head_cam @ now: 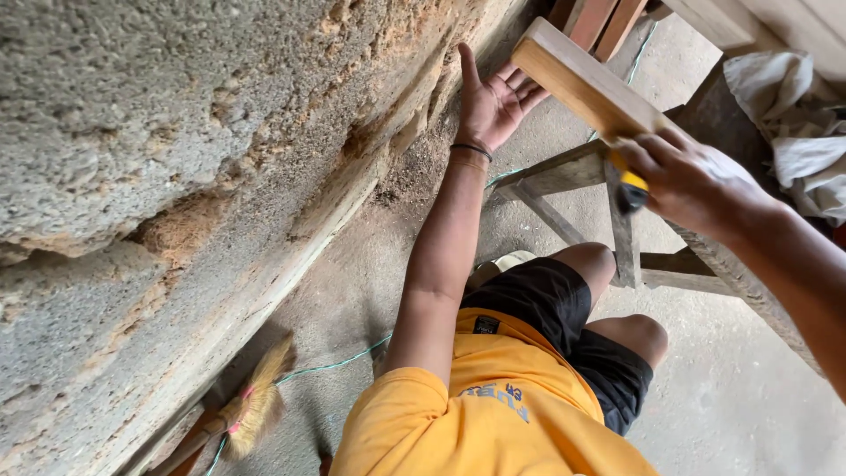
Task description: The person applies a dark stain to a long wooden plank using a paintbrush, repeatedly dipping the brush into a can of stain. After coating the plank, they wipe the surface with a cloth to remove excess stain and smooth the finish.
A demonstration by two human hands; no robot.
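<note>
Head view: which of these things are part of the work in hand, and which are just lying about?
In use:
left hand, open, against the wooden plank
right hand, gripping a yellow and black tool
wooden frame below the plank

Lying about:
broom by the rough wall
green cord on the floor
white cloth

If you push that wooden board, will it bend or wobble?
The wooden board looks thick and straight, so probably stiff. The left hand steadies its end; the right hand grips a yellow tool. It seems fairly heavy.
</note>
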